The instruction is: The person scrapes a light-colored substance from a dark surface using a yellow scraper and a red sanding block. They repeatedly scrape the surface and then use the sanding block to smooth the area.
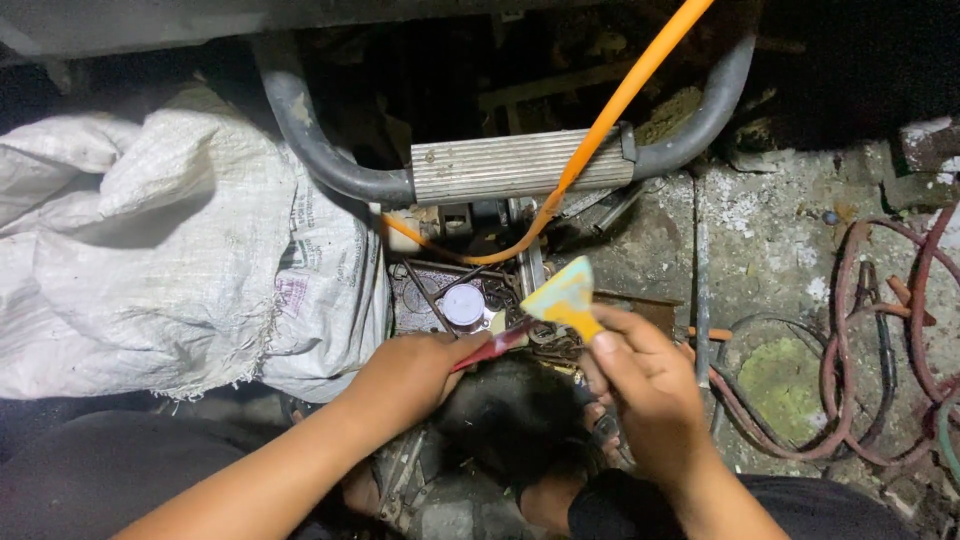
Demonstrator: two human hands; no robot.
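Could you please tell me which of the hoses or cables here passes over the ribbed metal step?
The orange hose: it runs diagonally across the ribbed metal step, while the reddish-brown cables lie coiled on the concrete at right.

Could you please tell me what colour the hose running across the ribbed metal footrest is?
The hose is bright orange, seen in the head view.

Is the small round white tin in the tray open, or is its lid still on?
Shut, it seems: the round white tin shows a flat, unbroken pale top with no contents visible. The left hand beside it holds a red tool, not a lid.
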